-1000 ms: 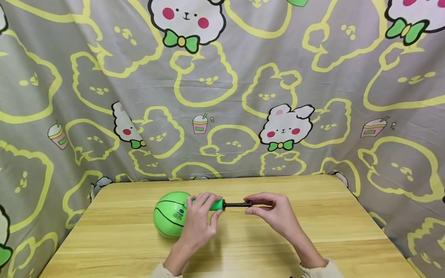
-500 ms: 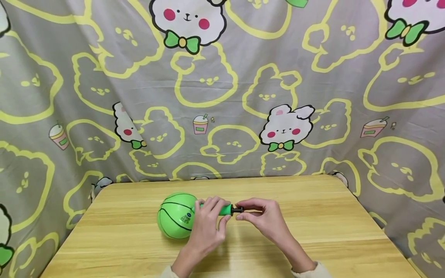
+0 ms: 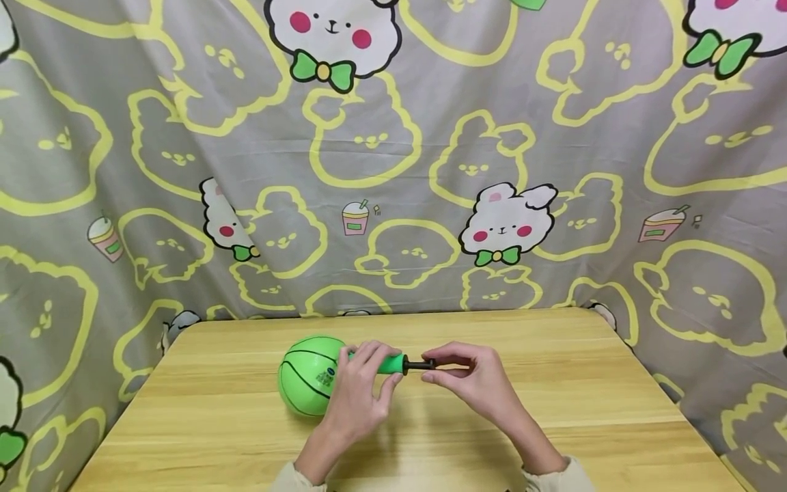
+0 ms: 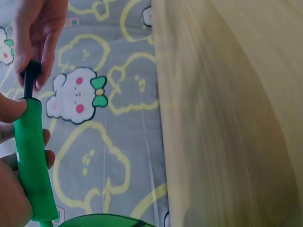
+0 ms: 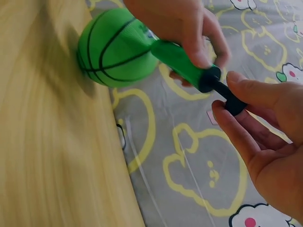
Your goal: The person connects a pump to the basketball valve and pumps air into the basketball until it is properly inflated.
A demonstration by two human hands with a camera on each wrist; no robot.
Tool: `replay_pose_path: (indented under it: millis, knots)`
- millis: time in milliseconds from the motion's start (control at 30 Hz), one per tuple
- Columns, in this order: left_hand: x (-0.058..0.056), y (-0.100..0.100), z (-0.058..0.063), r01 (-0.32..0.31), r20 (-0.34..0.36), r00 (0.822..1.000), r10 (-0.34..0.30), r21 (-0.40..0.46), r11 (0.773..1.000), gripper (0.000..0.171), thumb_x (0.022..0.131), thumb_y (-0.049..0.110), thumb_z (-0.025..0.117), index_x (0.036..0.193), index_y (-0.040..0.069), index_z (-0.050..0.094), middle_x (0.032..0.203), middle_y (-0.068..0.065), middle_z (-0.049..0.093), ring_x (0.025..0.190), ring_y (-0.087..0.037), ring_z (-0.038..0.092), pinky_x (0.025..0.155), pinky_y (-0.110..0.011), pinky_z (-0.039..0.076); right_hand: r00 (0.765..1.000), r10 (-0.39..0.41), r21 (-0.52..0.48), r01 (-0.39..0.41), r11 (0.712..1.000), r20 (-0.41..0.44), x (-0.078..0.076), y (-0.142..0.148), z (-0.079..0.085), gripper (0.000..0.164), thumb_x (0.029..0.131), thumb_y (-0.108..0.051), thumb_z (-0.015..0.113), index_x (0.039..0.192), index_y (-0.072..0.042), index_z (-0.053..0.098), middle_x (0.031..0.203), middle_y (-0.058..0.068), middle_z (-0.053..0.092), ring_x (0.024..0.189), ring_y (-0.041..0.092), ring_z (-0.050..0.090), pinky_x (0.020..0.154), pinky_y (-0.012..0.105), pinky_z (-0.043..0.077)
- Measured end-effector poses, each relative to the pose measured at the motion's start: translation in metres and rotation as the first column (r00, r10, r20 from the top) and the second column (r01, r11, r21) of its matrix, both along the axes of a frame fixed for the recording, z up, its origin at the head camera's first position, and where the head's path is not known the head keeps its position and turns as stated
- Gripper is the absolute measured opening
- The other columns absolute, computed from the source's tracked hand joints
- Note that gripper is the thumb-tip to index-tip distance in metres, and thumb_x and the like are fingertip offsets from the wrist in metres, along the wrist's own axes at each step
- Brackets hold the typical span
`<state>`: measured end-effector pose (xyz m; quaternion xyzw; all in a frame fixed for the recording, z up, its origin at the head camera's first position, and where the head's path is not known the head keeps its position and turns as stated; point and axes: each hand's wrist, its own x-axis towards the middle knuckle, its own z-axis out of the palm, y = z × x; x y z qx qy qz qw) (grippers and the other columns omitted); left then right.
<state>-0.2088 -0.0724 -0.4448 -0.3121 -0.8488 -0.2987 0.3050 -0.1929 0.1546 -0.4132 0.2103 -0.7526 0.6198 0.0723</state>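
A green ball (image 3: 304, 376) with black seam lines is at the left of the hands in the head view. The left hand (image 3: 356, 393) grips the green barrel of a hand pump (image 4: 32, 156), fingers curled round it. The pump's narrow end meets the ball in the right wrist view. At the other end, the right hand (image 3: 482, 383) pinches the black handle (image 5: 234, 105) between thumb and fingers. A short length of black rod shows between barrel and handle. Part of the ball is hidden behind the left hand in the head view.
A wooden table (image 3: 553, 383) with rounded far corners lies under the hands. Behind it and along both sides hangs a grey curtain (image 3: 393, 164) printed with yellow outlines and white cartoon heads.
The right hand pushed the handle inward, shortening the exposed rod, then drew it partly out again. The ball, pump and left hand shifted slightly right, then the left hand moved back a little.
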Motion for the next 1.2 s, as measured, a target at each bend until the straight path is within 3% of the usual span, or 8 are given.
replay_pose_path:
  millis: [233, 567, 867, 1200]
  knots:
    - [-0.005, -0.010, 0.001, -0.016, -0.002, 1.000, 0.016, 0.030, 0.999, 0.026, 0.087, 0.020, 0.075, 0.112, 0.016, 0.069, 0.107, 0.003, 0.068, 0.105, -0.018, 0.064, 0.095, -0.050, 0.037, 1.000, -0.003, -0.002, 0.003, 1.000, 0.013, -0.001, 0.016, 0.007, 0.026, 0.082, -0.008, 0.086, 0.106, -0.003, 0.078, 0.106, 0.009, 0.076, 0.097, 0.029, 0.074, 0.077, 0.036, 0.060]
    - [-0.008, -0.024, 0.002, -0.014, -0.011, 1.000, 0.015, 0.078, 0.997, 0.026, 0.086, 0.018, 0.075, 0.111, 0.015, 0.068, 0.106, 0.003, 0.068, 0.103, -0.019, 0.064, 0.097, -0.051, 0.035, 1.000, 0.015, 0.010, -0.014, 1.000, -0.010, 0.001, 0.041, 0.014, 0.025, 0.084, -0.001, 0.082, 0.107, 0.006, 0.074, 0.109, 0.019, 0.074, 0.097, 0.026, 0.075, 0.079, 0.038, 0.059]
    - [-0.011, -0.016, 0.005, -0.009, 0.008, 1.000, 0.008, 0.098, 0.995, 0.024, 0.088, 0.016, 0.073, 0.111, 0.015, 0.068, 0.107, 0.001, 0.068, 0.104, -0.021, 0.063, 0.096, -0.051, 0.035, 0.999, -0.032, -0.011, 0.031, 0.999, -0.037, 0.000, 0.043, 0.013, 0.024, 0.083, -0.001, 0.083, 0.107, -0.002, 0.077, 0.107, 0.016, 0.075, 0.098, 0.027, 0.074, 0.079, 0.037, 0.059]
    - [-0.006, -0.004, 0.004, -0.024, 0.008, 1.000, 0.023, 0.084, 0.996, 0.026, 0.085, 0.014, 0.073, 0.111, 0.014, 0.068, 0.106, 0.002, 0.069, 0.103, -0.019, 0.064, 0.095, -0.050, 0.037, 0.998, -0.059, 0.002, 0.059, 0.998, -0.030, 0.000, 0.028, 0.010, 0.026, 0.082, -0.005, 0.084, 0.107, -0.005, 0.078, 0.106, 0.015, 0.076, 0.095, 0.021, 0.075, 0.078, 0.035, 0.060]
